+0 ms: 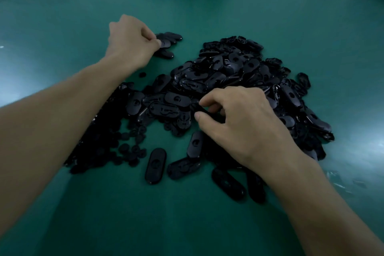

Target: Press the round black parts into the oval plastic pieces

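Left of the main pile [239, 77] of oval pieces, partly under the left forearm, lies a low heap of round black parts [122, 147]. They are small, flat discs, probably light and slightly rubbery, and best taken by the rim with the fingertips.

Beyond the main pile's left edge, the left hand [133, 41] pinches one oval piece [165, 43] between thumb and fingers, at a small cluster [169, 37] of the same pieces on the green table [187, 224].

The pile's ovals look like thin, rigid, glossy plastic shells. They are likely light and slippery, so gripping across the narrow sides should hold better than the smooth face, and leave the central hole free.

At the near edge of the main pile, the right hand [245, 122] has curled fingers, thumb and forefinger close together over dark plastic. Black on black, I cannot tell whether they hold one. Loose ovals [155, 165] lie just nearer than the pile.
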